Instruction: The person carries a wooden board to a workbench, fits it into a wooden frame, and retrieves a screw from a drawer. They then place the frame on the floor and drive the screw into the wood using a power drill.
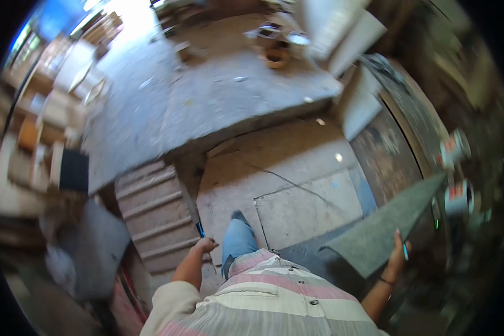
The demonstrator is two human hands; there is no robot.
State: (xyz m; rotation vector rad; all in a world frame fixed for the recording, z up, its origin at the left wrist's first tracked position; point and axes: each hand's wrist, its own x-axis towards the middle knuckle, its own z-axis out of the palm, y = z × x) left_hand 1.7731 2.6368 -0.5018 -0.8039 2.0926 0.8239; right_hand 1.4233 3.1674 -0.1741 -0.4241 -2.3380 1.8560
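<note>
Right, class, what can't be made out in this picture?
All in the head view:
Blue object at the left hand: too small to identify.
Pale blue stick at the right hand: also too small.
Floor behind the grey sheet: hidden by it.
Can labels: blurred.
Far-left clutter: blurred, cut off by the picture's edge.

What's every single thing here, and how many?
Sheet: one, grey-green, lower right
Slim tool: one, blue, left of centre
Small stick: one, light blue, lower right
Labelled tubs: two, white and red, far right
Ribbed ramp: one, brown, lower left
Containers: several, mixed colours, raised floor
Boards: at least two, white, upper right
Edge clutter: uncountable, mixed, blurred
Trouser leg: one, blue, centre
Shirt: one, pink, grey and cream, bottom
Left hand: one, bare, on slim tool
Right hand: one, bare, on sheet
</note>
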